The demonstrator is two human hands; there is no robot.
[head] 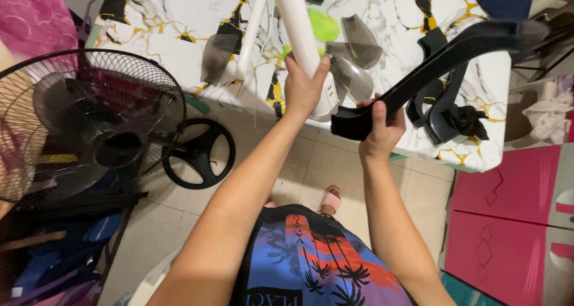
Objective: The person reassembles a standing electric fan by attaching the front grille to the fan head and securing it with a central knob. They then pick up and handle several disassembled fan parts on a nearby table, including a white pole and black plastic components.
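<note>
The white marble-patterned counter with gold and black veins [179, 49] fills the top of the view, carrying grey translucent fan blades [359, 49], more black plastic base legs [445, 111] and a lime green round piece [323, 23]. On the tiled floor to the left stands a round black wire-caged fan head [89, 120], with a black plastic ring-shaped wheel [200, 153] just beside it. The long curved black plastic base leg [442, 58] rises towards the upper right, its lower end held in the right hand [379, 126], whose grip is clamped around it. The white plastic stand tube [296, 25] slants up over the counter; the left hand [302, 90] has its grip wrapped tight around the tube's lower part, just beside the leg's end
</note>
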